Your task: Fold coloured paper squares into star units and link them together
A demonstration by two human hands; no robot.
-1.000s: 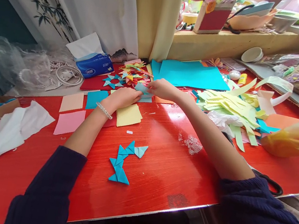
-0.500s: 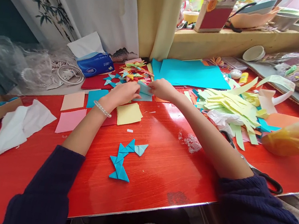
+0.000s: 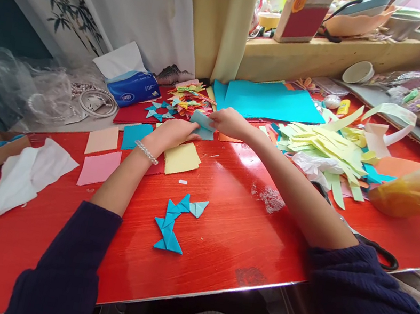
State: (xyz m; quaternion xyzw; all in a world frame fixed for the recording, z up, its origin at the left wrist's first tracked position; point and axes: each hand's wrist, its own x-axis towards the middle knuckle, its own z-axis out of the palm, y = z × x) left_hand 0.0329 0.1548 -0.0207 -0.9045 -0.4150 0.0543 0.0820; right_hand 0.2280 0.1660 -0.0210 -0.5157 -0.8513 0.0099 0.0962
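My right hand (image 3: pixel 232 123) pinches a light blue paper square (image 3: pixel 201 118), its near side lifted and its far-left corner raised. Under it lies a stack of light blue squares (image 3: pixel 206 134). My left hand (image 3: pixel 175 133) reaches from the left with its fingers stretched out, the tips at the stack's left edge; part of them is hidden. Closest to that hand are yellow squares (image 3: pixel 182 159) and blue squares (image 3: pixel 136 136). Nearer me, a curved chain of folded blue paper pieces (image 3: pixel 170 220) lies flat, with a light blue piece (image 3: pixel 198 208) at its upper right end.
Pink squares (image 3: pixel 99 168) and peach squares (image 3: pixel 102 139) lie at left, beside crumpled tissue (image 3: pixel 33 169). Behind are a tissue pack (image 3: pixel 132 88), folded colourful pieces (image 3: pixel 190 100) and large blue sheets (image 3: pixel 272 102). Yellow-green strips (image 3: pixel 325 150) and scissors (image 3: pixel 378 252) are right.
The light blue square's left end is raised a little higher in my right hand. My left fingers have drawn slightly away from it, down toward the stack.
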